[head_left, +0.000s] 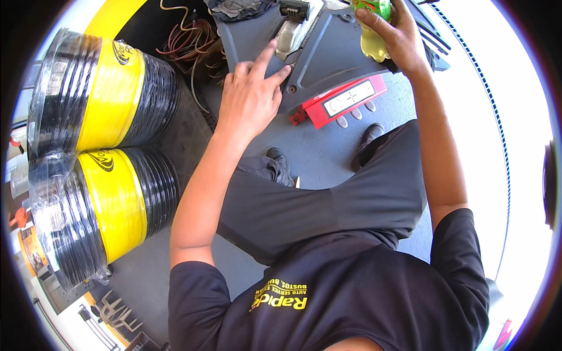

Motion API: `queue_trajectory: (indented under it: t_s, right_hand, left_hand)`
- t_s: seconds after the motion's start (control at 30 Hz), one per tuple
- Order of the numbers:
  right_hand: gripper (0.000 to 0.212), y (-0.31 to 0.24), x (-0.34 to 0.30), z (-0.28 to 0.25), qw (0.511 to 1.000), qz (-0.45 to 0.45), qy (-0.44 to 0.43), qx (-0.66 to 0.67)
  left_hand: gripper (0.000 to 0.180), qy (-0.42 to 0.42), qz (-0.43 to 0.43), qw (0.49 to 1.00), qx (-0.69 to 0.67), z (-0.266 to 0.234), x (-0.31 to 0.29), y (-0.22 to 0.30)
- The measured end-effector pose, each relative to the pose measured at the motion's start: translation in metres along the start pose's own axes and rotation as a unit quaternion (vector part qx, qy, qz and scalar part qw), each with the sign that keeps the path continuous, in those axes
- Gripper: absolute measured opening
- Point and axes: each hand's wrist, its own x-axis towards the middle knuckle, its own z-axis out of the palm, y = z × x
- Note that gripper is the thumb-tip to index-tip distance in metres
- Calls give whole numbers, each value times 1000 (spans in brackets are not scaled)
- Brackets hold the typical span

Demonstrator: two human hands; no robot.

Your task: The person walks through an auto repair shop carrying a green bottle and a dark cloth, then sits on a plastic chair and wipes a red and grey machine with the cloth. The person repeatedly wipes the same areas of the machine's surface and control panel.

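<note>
My right hand (404, 44) is closed round a clear plastic bottle (374, 45) of yellow-green liquid with a green label, at the upper right. The bottle is over the right side of a dark grey moulded surface (331, 55). My left hand (250, 99) is over the near left edge of that surface, empty, with its index finger stretched out and the others partly bent. Just beyond the fingertip lies a shiny, silvery, translucent piece (288, 40). A small black ribbed part (295, 10) sits at its far end; I cannot make out its kind.
A red box (345, 100) with a white panel shows below the surface's near edge. To the left are two plastic-wrapped black rolls (161, 99) with yellow bands. Tangled cables (190, 41) and a dark cloth (240, 8) lie at the top. My shoes (281, 165) rest on the grey floor.
</note>
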Motion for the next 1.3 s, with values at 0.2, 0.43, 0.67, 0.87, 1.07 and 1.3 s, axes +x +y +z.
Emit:
queue_trajectory:
  t_s: [0.2, 0.43, 0.67, 0.87, 1.07, 1.3]
  right_hand:
    - [65, 9, 4, 5, 996, -29, 87, -14]
    - [73, 40, 6, 14, 987, -93, 133, -5]
    - [77, 39, 3, 29, 981, -93, 164, -54]
    - [77, 56, 8, 34, 967, -182, 158, -83]
    - [83, 58, -6, 35, 982, -128, 138, 19]
    - [59, 38, -23, 43, 980, -111, 161, 22]
  left_hand:
    - [47, -42, 5, 999, -13, -25, -45, 1]
    - [47, -12, -5, 1000, 19, 4, -4, 5]
    - [48, -45, 0, 999, -15, -18, -46, 4]
    - [56, -71, 7, 997, 32, -9, -7, -2]
    - [72, -137, 26, 989, 45, -34, -47, -3]
    - [72, -56, 9, 993, 106, -1, -12, -1]
